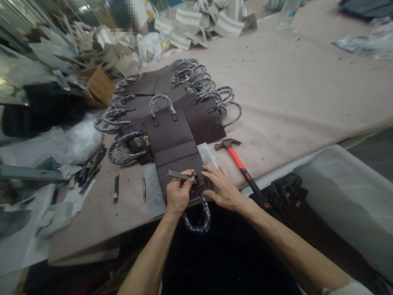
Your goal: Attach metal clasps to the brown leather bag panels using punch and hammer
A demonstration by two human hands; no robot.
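A dark brown bag panel (172, 133) lies lengthwise at the table's front edge, over a grey slab (153, 184), with plastic-wrapped handles at both ends. My left hand (178, 196) is closed around a slim metal bar (175, 175), its tip near the panel's small metal fitting (194, 178). My right hand (222, 186) rests on the panel's right edge beside that fitting, fingers stretched out, nothing held. To the right is a claw hammer (238, 159) with a red and black handle. A thin metal rod (144, 189) lies left of the slab.
More brown bag panels (159, 82) with wrapped handles are piled behind. A cardboard box (100, 86), plastic bags (80, 137) and dark strips (93, 168) crowd the left. Beige bag pieces (187, 24) are heaped at the back, near another person. A translucent bin (346, 184) stands at right.
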